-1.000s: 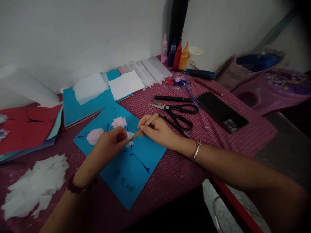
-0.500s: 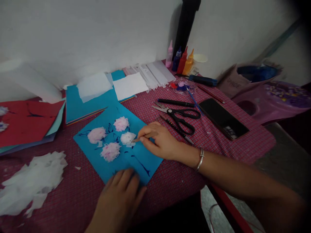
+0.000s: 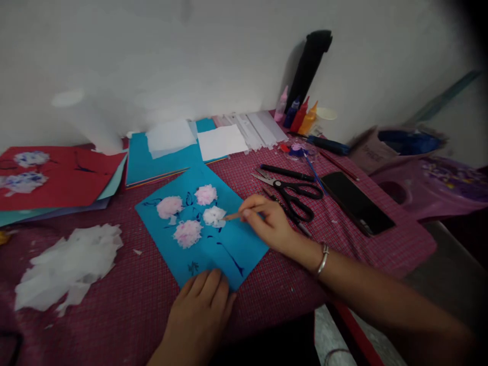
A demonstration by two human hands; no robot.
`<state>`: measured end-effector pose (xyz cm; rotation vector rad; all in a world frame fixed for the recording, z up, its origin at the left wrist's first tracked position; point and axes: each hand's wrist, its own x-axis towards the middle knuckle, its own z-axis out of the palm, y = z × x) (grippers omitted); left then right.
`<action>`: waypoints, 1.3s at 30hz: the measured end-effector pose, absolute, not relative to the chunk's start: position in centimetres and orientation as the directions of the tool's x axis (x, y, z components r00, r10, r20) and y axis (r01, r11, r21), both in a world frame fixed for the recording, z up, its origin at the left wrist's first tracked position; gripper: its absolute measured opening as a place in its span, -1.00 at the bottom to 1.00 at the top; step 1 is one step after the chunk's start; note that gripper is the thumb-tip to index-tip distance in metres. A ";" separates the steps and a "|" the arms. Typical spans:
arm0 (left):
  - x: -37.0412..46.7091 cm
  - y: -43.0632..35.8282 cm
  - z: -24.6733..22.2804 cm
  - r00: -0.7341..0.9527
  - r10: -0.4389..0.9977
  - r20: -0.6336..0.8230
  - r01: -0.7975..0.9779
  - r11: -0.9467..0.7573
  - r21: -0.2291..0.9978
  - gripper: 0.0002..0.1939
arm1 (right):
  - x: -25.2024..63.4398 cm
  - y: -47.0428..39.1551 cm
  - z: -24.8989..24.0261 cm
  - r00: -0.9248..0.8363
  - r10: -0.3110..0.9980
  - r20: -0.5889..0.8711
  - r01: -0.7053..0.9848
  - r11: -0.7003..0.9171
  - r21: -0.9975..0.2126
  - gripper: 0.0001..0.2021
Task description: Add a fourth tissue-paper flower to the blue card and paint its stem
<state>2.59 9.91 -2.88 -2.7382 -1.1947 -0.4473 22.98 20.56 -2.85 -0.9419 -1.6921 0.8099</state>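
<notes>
A blue sheet of paper (image 3: pixel 236 239) lies turned cornerwise on the table, with dark blue painted lines and several fluffy tissue flowers. Three flowers are pinkish; the fourth, a white tissue flower (image 3: pixel 214 216), sits nearest my right hand. My right hand (image 3: pixel 267 221) is closed around a thin wooden stick (image 3: pixel 232 216), its tip at the white flower's right edge. At the sheet's near corner, my left hand (image 3: pixel 204 300) lies flat with its fingers on the paper, holding nothing. A small dark mark (image 3: pixel 193 267) shows just above those fingers.
Torn white tissue pieces (image 3: pixel 72 269) are heaped at left, below a red sheet (image 3: pixel 68 175) with tissue flowers. Scissors (image 3: pixel 292 190), a black pen (image 3: pixel 287 172) and a phone (image 3: pixel 356 203) lie at right. Paint bottles (image 3: pixel 299 116) stand near the wall.
The view has shifted, so the table sits further right and lower. My left hand has slid towards the sheet's near corner, uncovering the dark mark. The stick's tip remains at the white flower.
</notes>
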 end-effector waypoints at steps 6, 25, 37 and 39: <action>-1.7 6.8 -1.4 0.469 0.844 0.259 0.816 -0.527 0.237 -0.79 | 23.4 21.8 -3.0 0.027 0.996 -0.083 -0.260 -0.073 -0.963 -0.93; -17.4 9.6 -0.5 0.011 0.974 0.225 0.998 -0.027 0.065 -0.80 | 23.4 22.2 -3.4 0.036 0.989 -0.143 -0.158 -0.135 -0.978 -0.82; -11.8 12.8 2.9 -0.269 0.962 -0.042 0.497 0.176 0.850 -0.84 | 22.7 21.8 -3.5 -0.154 0.988 0.011 -0.146 -0.012 -0.989 -0.87; -8.8 14.9 3.5 -0.180 0.983 -0.023 0.490 0.110 0.865 -0.83 | 22.5 21.7 -3.3 -0.210 0.978 0.012 -0.109 -0.012 -0.994 -0.87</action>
